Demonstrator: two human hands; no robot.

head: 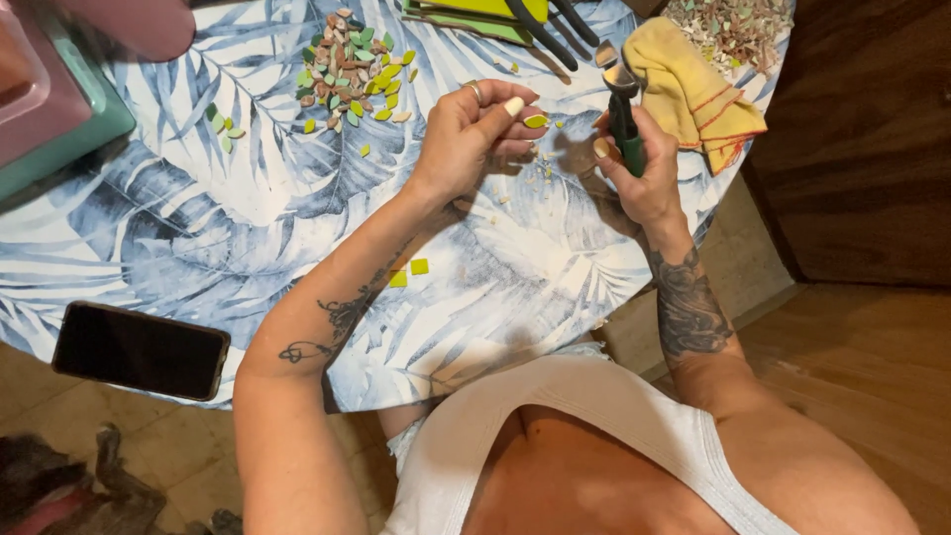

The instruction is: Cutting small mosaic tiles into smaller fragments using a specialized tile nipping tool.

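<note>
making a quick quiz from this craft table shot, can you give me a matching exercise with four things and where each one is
Things:
1. phone
2. yellow cloth
3. small leaf-shaped tile
4. green-handled nippers

Places:
A. gripped in the right hand
B. pinched in the fingertips of the left hand
C. near edge of the table, far left
D. far side of the table, right of the nippers

Pairs: 1-C, 2-D, 3-B, 4-A

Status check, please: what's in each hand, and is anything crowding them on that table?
Left hand pinching small yellow-green tile piece. Right hand gripping green-handled nippers. Yellow cloth lies close beside.
</note>
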